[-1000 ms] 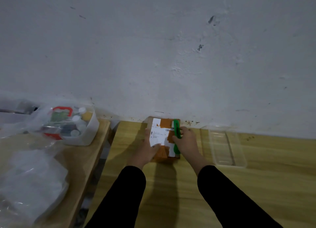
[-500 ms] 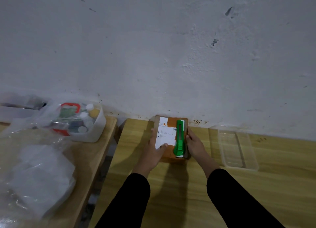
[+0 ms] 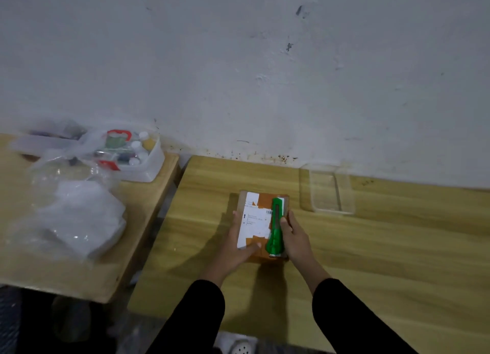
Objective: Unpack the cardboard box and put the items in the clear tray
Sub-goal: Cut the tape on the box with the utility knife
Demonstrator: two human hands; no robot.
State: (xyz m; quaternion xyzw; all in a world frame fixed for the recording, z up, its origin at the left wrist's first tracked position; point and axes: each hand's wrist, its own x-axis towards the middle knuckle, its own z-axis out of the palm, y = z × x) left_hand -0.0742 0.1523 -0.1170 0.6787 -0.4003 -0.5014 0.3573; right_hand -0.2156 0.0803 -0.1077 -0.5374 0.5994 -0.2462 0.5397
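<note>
A wooden table (image 3: 371, 260) fills the lower right of the view, with a second table (image 3: 66, 260) at nine o'clock carrying clear plastic bags (image 3: 77, 215) and a white bin (image 3: 143, 168) of small bottles. The cardboard box (image 3: 261, 221) lies closed and taped at the centre of the main table, and the clear tray (image 3: 328, 189) sits at two o'clock from it, apart and close to the wall. The left hand (image 3: 238, 245) curls around the box's left side with its thumb pressed on the label, the right hand (image 3: 295, 237) clasps the right side with its thumb on the green utility knife (image 3: 275, 227) lying lengthwise on the lid.
</note>
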